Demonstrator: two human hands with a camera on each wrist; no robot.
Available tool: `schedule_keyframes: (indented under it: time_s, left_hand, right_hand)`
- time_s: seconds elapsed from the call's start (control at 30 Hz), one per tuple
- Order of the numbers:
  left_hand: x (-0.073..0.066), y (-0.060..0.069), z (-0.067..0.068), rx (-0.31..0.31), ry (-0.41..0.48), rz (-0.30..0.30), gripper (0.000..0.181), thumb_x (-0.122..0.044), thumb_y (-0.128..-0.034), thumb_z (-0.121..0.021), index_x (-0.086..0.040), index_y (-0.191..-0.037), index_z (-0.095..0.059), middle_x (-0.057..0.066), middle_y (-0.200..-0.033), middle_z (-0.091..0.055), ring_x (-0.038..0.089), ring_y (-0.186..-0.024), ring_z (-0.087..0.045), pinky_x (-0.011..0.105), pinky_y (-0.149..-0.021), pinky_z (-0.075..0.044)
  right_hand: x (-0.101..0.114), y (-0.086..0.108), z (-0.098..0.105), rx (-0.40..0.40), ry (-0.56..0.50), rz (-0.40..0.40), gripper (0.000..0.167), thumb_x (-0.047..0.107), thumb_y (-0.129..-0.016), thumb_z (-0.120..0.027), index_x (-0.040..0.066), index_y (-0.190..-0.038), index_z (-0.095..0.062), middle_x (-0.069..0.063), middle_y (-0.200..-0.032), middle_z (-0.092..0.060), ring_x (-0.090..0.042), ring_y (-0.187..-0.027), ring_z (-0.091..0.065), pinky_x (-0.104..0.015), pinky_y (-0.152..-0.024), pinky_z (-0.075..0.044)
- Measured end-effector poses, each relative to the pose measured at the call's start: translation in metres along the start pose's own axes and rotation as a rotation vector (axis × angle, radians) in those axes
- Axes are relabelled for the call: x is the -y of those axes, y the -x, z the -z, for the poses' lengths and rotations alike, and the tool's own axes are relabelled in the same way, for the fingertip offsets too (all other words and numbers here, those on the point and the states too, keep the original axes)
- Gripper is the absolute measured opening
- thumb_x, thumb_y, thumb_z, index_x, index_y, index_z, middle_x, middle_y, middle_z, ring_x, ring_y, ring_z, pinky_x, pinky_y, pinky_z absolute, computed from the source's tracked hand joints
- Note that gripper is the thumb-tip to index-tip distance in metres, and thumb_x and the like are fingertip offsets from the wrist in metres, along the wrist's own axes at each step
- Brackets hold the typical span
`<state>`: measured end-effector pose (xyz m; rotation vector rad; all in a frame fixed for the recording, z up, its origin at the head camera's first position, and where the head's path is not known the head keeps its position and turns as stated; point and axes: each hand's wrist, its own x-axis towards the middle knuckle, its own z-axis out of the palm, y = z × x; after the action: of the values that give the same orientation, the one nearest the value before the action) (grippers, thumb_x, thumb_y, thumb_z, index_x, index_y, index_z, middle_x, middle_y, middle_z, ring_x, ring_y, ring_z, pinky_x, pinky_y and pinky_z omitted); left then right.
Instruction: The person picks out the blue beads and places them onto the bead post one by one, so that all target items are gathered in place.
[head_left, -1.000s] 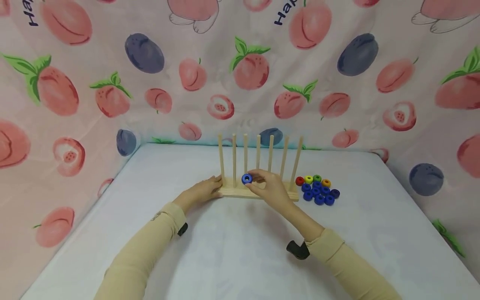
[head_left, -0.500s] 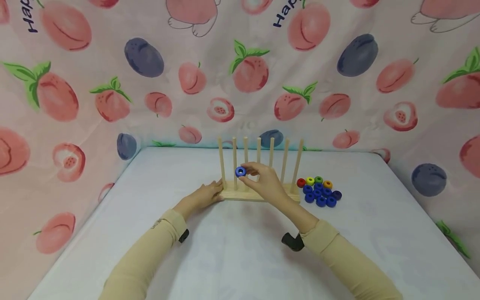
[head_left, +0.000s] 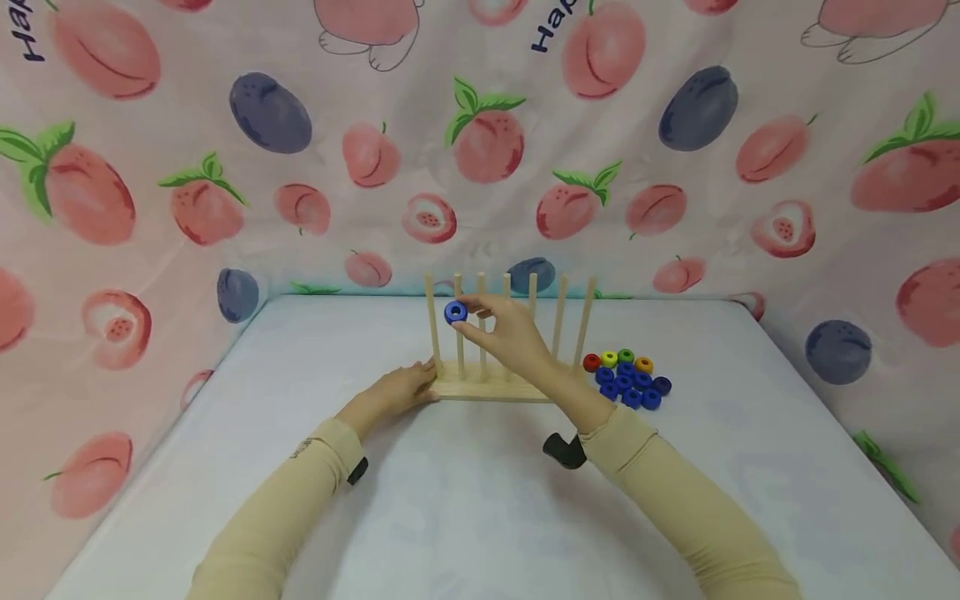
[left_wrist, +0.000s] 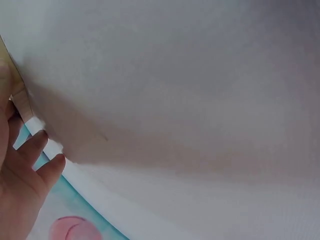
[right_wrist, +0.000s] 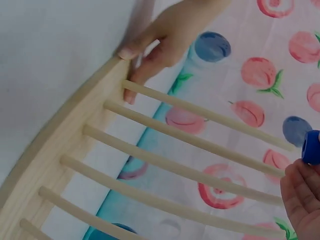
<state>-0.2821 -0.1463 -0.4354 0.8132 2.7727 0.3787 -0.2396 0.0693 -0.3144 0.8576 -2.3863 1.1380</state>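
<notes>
My right hand (head_left: 506, 333) pinches a blue bead (head_left: 455, 322) between thumb and fingers, its hole facing the head camera. The bead is held in front of the upper part of the second peg from the left on a wooden peg stand (head_left: 480, 388). No beads show on the visible pegs. My left hand (head_left: 397, 392) grips the left end of the stand's base, thumb on the near edge and fingers round the end, as the right wrist view shows. In that view the blue bead (right_wrist: 311, 150) sits at the right edge, near the peg tips.
Right of the stand, loose beads lie together on the white table (head_left: 450, 500): a red bead (head_left: 592, 362), a yellow bead (head_left: 609, 358), a green bead (head_left: 626, 356), an orange bead (head_left: 643, 365) and several blue ones. A fruit-printed cloth (head_left: 480, 208) hangs behind.
My right hand has lifted the blue bead and carried it left, from low before the third peg to high before the second. The left hand stays at the stand's end.
</notes>
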Motion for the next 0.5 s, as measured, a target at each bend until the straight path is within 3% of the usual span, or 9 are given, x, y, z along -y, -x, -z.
schedule_keyframes:
  time_s: [0.33,0.5]
  left_hand:
    - [0.006,0.005,0.005,-0.016,0.054,-0.017,0.059,-0.031,-0.0970,-0.051,0.001,-0.143,-0.034,0.017,-0.153,-0.026,0.042,-0.138,-0.029,0.056,-0.113,-0.025]
    - [0.005,0.004,0.002,-0.005,0.084,-0.036,0.059,-0.030,-0.0974,-0.050,0.003,-0.143,-0.032,0.019,-0.153,-0.023,0.044,-0.138,-0.026,0.060,-0.113,-0.023]
  right_hand:
    - [0.003,-0.022,0.003,-0.064,-0.006,0.121,0.034,0.011,-0.085,-0.069,-0.004,-0.115,-0.063,-0.016,-0.108,-0.069,-0.026,-0.098,-0.066,-0.035,-0.084,-0.057]
    - [0.004,-0.032,0.005,-0.067,0.061,0.178,0.034,0.013,-0.084,-0.071,-0.002,-0.113,-0.065,-0.015,-0.113,-0.068,-0.027,-0.109,-0.061,-0.038,-0.096,-0.050]
